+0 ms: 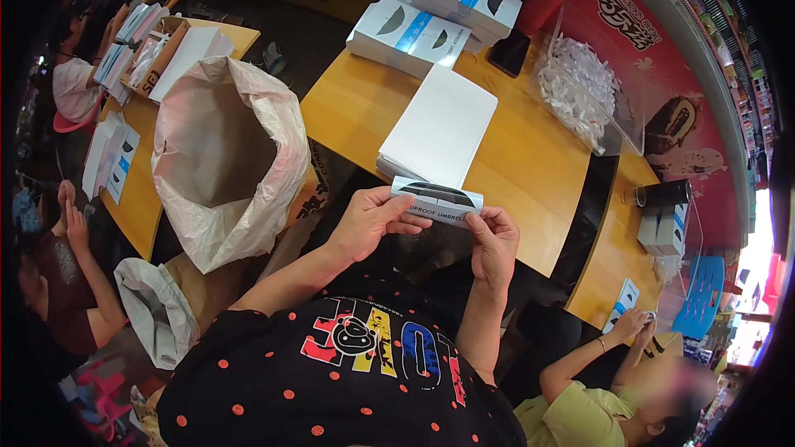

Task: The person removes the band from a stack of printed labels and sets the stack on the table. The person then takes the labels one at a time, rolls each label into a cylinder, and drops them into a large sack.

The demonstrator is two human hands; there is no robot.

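Observation:
Between my two hands is a printed card point(439, 204) with a dark umbrella picture and umbrella lettering, bent into a curve. My left hand point(377, 223) grips its left end, thumb on the printed face. The right end is pinched by the thumb and fingers of my right hand point(494, 240). Just beyond the card, a stack of white sheets point(443, 128) lies on the wooden table point(530, 207). Farther back sit several stacks of umbrella-printed cards point(406, 33) with blue bands.
A clear bin point(580, 91) of white strips stands at the back right, near a black phone point(509, 53). A large open white sack point(224, 157) stands left. One person point(596, 397) works at right with a card; others sit at left.

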